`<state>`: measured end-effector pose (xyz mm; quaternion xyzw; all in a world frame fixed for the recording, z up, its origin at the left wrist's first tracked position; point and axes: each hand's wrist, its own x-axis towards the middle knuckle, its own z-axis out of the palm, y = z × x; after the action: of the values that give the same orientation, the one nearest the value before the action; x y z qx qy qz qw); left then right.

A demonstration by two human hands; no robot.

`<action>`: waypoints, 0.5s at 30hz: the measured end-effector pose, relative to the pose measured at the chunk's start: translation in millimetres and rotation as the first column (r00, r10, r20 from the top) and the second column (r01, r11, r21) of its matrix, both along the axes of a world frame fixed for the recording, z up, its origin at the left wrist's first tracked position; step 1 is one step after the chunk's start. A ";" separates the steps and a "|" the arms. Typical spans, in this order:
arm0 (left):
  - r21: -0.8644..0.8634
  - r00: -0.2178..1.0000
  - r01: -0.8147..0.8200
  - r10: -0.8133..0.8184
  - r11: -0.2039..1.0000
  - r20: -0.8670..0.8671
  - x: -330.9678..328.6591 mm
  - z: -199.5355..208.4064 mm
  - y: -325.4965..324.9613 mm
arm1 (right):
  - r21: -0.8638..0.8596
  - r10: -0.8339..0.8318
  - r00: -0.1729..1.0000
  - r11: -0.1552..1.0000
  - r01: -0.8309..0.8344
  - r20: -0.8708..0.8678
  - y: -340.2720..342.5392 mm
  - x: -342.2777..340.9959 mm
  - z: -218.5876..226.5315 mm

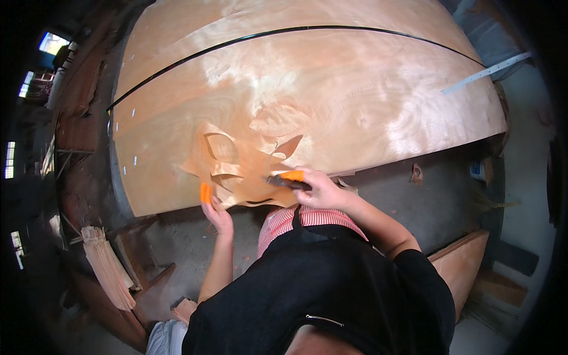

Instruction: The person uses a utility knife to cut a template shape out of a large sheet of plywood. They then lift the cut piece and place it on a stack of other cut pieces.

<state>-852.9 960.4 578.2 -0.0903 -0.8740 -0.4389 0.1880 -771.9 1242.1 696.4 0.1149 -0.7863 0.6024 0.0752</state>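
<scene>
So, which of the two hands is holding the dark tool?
The right hand: it grips the dark tool, while the left hand, at the thin wood sheet's edge, shows no tool.

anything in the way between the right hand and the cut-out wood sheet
Only the dark tool held in the right hand comes between it and the cut-out wood sheet; nothing else visible is in the way. The left hand is at the sheet's lower left edge.

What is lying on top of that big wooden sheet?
A long black strip crosses the sheet, a pale strip overlaps its right side, and thin wood with cut-outs lies nearest the person. What these cover is hidden.
</scene>
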 end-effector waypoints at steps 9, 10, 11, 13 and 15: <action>-0.462 0.752 0.653 -0.445 0.600 0.487 145.7 -8.4 76.2 | 0.055 -0.458 0.817 0.881 0.471 0.350 116.7 156.2 -134.4; -0.453 0.734 0.672 -0.448 0.586 0.510 152.2 -7.9 90.1 | 0.101 -0.520 0.774 0.847 0.522 0.360 131.0 173.6 -143.5; -0.422 0.739 0.663 -0.452 0.618 0.500 157.0 -8.4 101.0 | 0.299 -0.580 0.716 0.814 0.497 0.388 144.7 188.3 -145.2; -0.385 0.731 0.669 -0.470 0.635 0.495 155.9 -1.5 125.8 | 0.525 -0.707 0.619 0.691 0.497 0.343 170.5 210.5 -137.9; -0.316 0.730 0.661 -0.486 0.680 0.481 150.6 7.7 137.1 | 0.471 -0.771 0.465 0.635 0.613 0.434 198.5 222.6 -149.8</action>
<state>-702.3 1097.5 586.0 -0.3255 -0.8962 -0.2603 -0.1522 -549.3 1440.6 546.5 -0.4055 -0.8119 0.4175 0.0465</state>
